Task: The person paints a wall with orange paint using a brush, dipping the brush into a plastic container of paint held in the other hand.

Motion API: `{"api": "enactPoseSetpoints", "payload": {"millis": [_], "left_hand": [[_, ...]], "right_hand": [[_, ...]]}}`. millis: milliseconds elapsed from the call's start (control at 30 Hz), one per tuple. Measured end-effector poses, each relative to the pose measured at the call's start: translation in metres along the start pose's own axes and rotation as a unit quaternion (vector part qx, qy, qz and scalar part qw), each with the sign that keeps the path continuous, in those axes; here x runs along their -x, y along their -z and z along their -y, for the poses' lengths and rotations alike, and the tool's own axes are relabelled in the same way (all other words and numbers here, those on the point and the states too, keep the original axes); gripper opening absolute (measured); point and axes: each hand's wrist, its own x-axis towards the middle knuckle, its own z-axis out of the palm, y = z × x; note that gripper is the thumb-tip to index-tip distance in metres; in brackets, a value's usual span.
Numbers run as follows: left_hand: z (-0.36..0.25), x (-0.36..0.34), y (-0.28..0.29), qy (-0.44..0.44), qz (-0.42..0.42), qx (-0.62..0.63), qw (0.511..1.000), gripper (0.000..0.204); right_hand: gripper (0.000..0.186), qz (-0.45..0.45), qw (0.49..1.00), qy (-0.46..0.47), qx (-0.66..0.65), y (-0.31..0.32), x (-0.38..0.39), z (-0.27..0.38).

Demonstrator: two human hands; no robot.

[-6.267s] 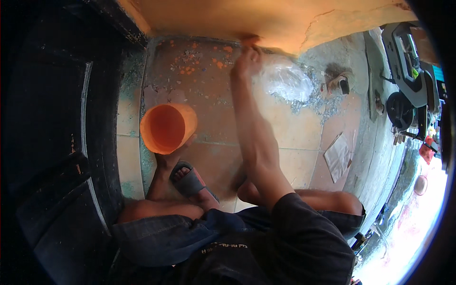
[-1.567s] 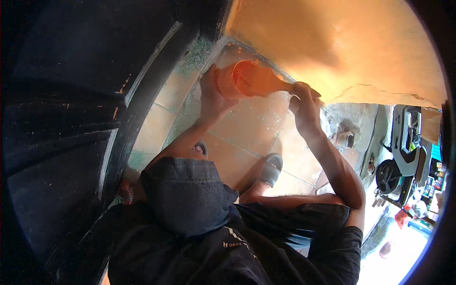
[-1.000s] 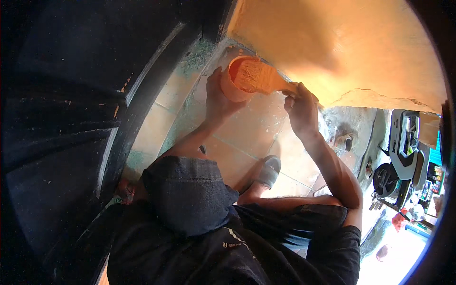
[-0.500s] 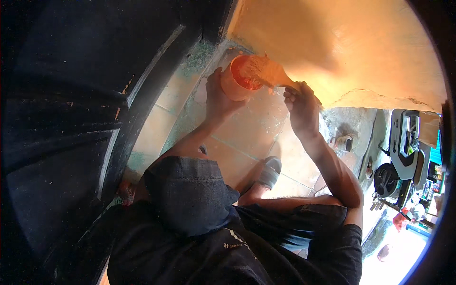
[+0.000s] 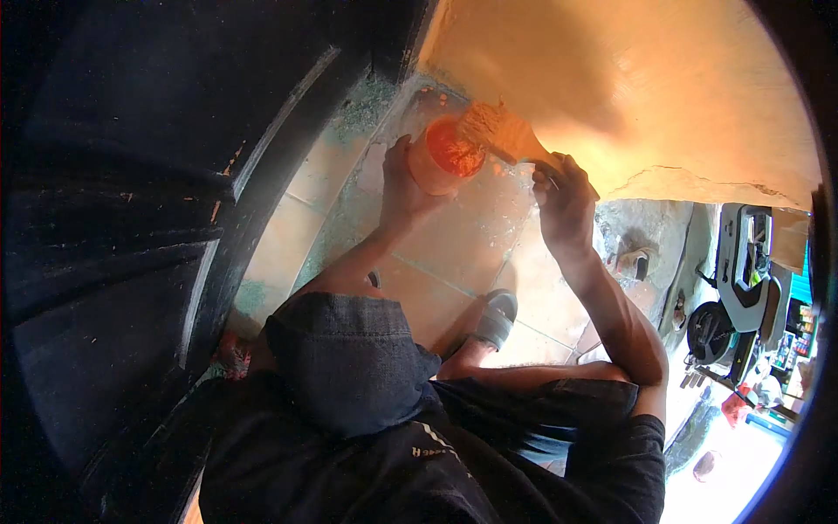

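My left hand (image 5: 403,185) is wrapped round the left side of a cup-shaped paint container (image 5: 434,175), tilted so its mouth shows. Inside lies bright orange paint (image 5: 456,150). A wide paintbrush (image 5: 515,140) is gripped by its handle in my right hand (image 5: 565,194), fingers closed. Its orange-coated bristles (image 5: 480,122) sit at the right edge of the container's rim; whether they touch it I cannot tell.
An orange-yellow wall (image 5: 690,87) rises at the upper right. A black panelled door (image 5: 113,218) stands on the left. Below lies a tiled floor (image 5: 445,284) with paint spots. A parked scooter (image 5: 742,301) is at the far right, past rough stone ground.
The brush has come out of the container's mouth, shifting right and slightly down. My left hand and the container have moved a little lower, uncovering more of the paint.
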Motion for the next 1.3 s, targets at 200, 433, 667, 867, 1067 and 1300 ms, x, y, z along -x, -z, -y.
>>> {"api": "enactPoseSetpoints", "payload": {"millis": [200, 433, 667, 867, 1067, 1300], "left_hand": [[-0.002, 0.005, -0.003, 0.012, -0.005, -0.020, 1.000, 0.095], [0.008, 0.004, -0.007, 0.008, 0.008, 0.005, 1.000, 0.093], [0.005, 0.003, -0.004, 0.034, 0.007, 0.030, 0.999, 0.088], [0.003, -0.002, -0.001, 0.003, 0.002, 0.036, 0.999, 0.083], [-0.005, -0.011, 0.016, -0.025, 0.061, 0.166, 0.984, 0.081], [-0.019, -0.007, 0.016, -0.035, -0.057, 0.146, 0.987, 0.076]], "right_hand": [[0.032, -0.016, 0.998, -0.047, -0.026, 0.001, -0.001, 0.004], [0.031, -0.067, 0.984, -0.113, -0.122, -0.012, -0.003, 0.017], [0.034, -0.034, 0.997, -0.072, -0.008, -0.009, 0.002, 0.010], [0.037, -0.014, 0.988, -0.146, -0.046, -0.008, 0.013, 0.003], [0.039, -0.014, 0.980, -0.196, 0.029, -0.018, 0.015, -0.005], [0.037, -0.005, 0.986, -0.157, -0.057, -0.018, 0.010, -0.005]]}}
